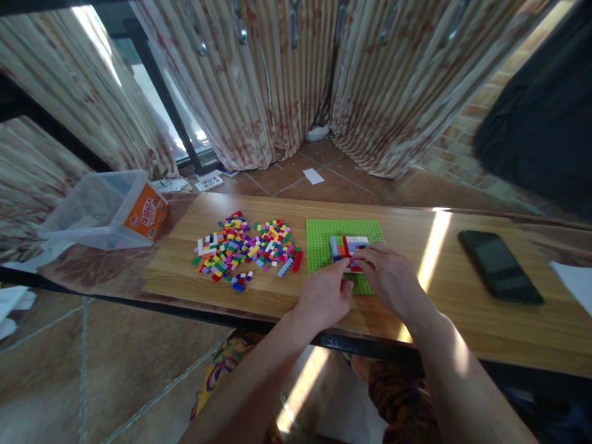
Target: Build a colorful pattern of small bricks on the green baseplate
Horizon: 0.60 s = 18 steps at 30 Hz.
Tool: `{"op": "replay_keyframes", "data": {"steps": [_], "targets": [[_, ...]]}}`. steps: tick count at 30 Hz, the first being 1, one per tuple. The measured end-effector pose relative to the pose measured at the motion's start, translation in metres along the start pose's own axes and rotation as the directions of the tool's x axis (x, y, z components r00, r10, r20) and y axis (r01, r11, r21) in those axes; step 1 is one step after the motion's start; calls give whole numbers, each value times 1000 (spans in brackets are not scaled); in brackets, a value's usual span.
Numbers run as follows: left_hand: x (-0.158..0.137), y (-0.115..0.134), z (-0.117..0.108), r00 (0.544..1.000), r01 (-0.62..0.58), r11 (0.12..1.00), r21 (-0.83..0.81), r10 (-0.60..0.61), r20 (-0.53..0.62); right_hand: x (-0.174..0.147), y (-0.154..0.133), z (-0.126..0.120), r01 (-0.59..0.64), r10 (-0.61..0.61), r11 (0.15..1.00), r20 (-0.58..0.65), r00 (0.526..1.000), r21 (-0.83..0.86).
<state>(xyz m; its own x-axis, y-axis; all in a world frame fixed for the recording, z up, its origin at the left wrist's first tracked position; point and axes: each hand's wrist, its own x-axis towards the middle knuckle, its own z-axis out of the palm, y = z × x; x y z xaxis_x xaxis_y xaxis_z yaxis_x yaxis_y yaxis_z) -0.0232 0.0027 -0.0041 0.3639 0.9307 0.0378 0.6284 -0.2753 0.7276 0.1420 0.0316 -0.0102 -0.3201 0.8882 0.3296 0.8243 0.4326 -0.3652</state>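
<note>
A low, multicoloured building-brick structure [342, 246] stands on a green studded baseplate [319, 237]. White, light blue, orange and red bricks show on its top, while its near right part is covered by fingers. My left hand [326, 293] is at its near left side, the index fingertip touching the near edge and the other fingers curled in. From the right, my right hand [391, 274] reaches over with thumb and fingers closed together on the near right part. Whether a loose brick sits between those fingertips is hidden.
Left of the baseplate lies a spread pile of loose bricks [250, 246] on the wooden table [272, 302]. A clear plastic box [97, 209] with an orange label stands at the far left. On the right are a dark phone [500, 265] and white paper [576, 283].
</note>
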Motion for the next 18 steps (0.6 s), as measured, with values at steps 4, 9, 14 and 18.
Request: {"op": "replay_keyframes", "data": {"steps": [4, 9, 14, 18], "targets": [[2, 2, 6, 998, 44, 999, 13, -45, 36, 1, 0, 1, -28, 28, 998, 8, 1000, 48], [1, 1, 7, 997, 57, 998, 27, -58, 41, 0, 0, -1, -82, 81, 990, 13, 997, 116], [0, 2, 8, 998, 50, 996, 74, -52, 32, 0, 0, -2, -176, 185, 967, -36, 982, 185], [0, 3, 8, 997, 66, 993, 99, -70, 38, 1, -1, 1, -273, 292, 930, -43, 955, 245]]}}
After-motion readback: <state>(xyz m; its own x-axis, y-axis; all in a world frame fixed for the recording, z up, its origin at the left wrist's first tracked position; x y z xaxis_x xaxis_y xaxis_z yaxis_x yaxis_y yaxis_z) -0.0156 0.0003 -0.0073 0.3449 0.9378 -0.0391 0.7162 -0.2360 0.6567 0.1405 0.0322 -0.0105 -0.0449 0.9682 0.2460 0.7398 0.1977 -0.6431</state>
